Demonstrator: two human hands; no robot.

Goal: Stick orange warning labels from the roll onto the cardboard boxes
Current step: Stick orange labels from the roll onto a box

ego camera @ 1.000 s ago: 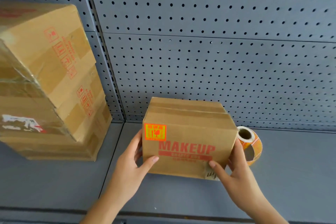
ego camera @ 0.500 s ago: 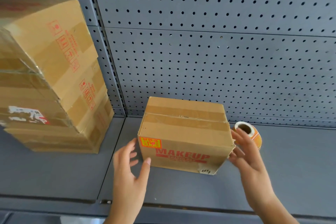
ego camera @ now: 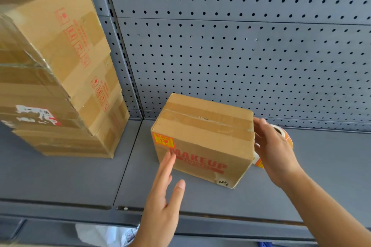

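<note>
A small cardboard box (ego camera: 202, 138) printed MAKEUP in red sits on the grey shelf (ego camera: 321, 176), turned a little. An orange warning label (ego camera: 163, 140) is stuck on its front upper left corner. My left hand (ego camera: 164, 196) hovers open in front of the box, fingertips near the printed face. My right hand (ego camera: 275, 150) is open beside the box's right end, in front of the orange label roll (ego camera: 286, 136), which it mostly hides. A loose end of labels (ego camera: 259, 163) shows below the hand.
A stack of larger cardboard boxes (ego camera: 60, 78) stands at the left of the shelf, with red handling symbols and a torn white sticker. A grey pegboard wall (ego camera: 241, 46) backs the shelf. White plastic (ego camera: 104, 234) shows below the shelf's front edge.
Both hands let go of the MAKEUP box, which now rests further back and rotated. My left hand drew back; my right hand moved toward the label roll.
</note>
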